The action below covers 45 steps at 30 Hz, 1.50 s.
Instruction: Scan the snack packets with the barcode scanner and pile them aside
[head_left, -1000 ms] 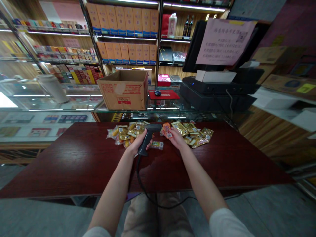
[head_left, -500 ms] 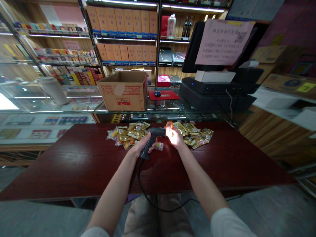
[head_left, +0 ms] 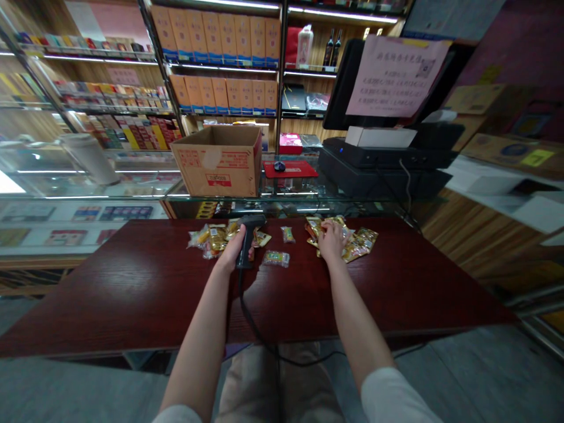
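Left hand (head_left: 231, 249) clamped on a barcode scanner (head_left: 247, 235), right hand (head_left: 331, 239) apart and open on foil snack packets (head_left: 362, 243), two single packets (head_left: 276, 258) set between the heaps on the red wooden counter (head_left: 132, 294).

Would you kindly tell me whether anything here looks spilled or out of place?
The foil packets lie loose in two rough heaps on the dark red table, with strays between, looking spilled rather than arranged.

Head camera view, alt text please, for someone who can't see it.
A person's left hand grips a corded barcode scanner while the right hand rests on gold snack packets on a dark red counter. A cardboard box and a till stand on the glass case beyond.
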Available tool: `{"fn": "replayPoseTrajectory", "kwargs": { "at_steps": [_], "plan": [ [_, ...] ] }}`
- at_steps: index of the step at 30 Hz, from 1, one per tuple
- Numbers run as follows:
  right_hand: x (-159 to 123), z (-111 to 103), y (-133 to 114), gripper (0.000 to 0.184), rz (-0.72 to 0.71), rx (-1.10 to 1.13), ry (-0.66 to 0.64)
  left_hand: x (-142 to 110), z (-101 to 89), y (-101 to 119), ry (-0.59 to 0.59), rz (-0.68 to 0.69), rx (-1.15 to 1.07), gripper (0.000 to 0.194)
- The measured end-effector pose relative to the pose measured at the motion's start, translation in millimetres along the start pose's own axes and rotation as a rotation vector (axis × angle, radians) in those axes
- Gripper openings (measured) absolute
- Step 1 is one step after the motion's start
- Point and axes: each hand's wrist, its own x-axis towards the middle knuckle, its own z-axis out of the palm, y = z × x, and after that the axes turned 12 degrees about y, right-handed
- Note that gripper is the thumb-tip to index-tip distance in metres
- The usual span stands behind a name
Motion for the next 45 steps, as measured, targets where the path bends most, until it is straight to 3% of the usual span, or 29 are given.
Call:
{"fn": "replayPoseTrajectory", "kwargs": {
  "at_steps": [3, 7, 10, 15, 20, 23, 30, 34, 37, 41, 45],
  "plan": [
    [-7.2, 5.3, -9.9, 0.03, -0.098, 0.073, -0.071, 0.1, -6.3, 4.3, 0.073, 0.056, 0.055, 0.055],
    [-25.4, 20.1, -34.1, 0.032, -0.264, 0.192, -0.396, -2.3, -8.0, 7.6, 0.071, 0.074, 0.041, 0.054],
    [-36.3, 30.1, -40.3, 0.031, -0.254, 0.174, -0.519, -3.1, -6.7, 9.1, 0.057, 0.064, 0.021, 0.052],
    [-30.6, 33.1, -28.1, 0.013, -0.094, 0.242, -0.463, -4.2, -5.4, 10.8, 0.056, 0.06, 0.006, 0.051],
    [-19.0, 30.8, -27.2, 0.027, 0.393, 0.668, -0.346, -9.3, -1.9, 11.7, -0.035, 0.031, -0.025, 0.052],
    [-16.9, 29.8, -35.4, 0.035, 0.603, 0.892, -0.385, -11.3, 1.4, 9.9, -0.112, 0.003, -0.045, 0.053],
    [-19.9, 21.3, -52.9, 0.037, 0.743, 1.06, -0.47, -13.2, 8.6, 1.0, -0.251, -0.006, -0.063, 0.055],
    [-23.1, 20.2, -56.2, 0.038, 0.77, 1.107, -0.522, -14.9, 12.3, -1.3, -0.258, -0.009, -0.059, 0.055],
    [-23.4, 21.2, -55.4, 0.033, 0.648, 1.028, -0.473, -15.1, 13.6, -0.7, -0.242, -0.009, -0.076, 0.054],
    [-20.7, 19.3, -53.0, 0.01, 0.148, 0.689, -0.235, -15.3, 13.7, 0.2, -0.265, -0.021, -0.07, 0.054],
    [-21.6, 13.8, -53.1, 0.017, -0.187, 0.483, -0.191, -15.4, 13.5, -0.4, -0.289, -0.043, -0.068, 0.053]
  ]
}}
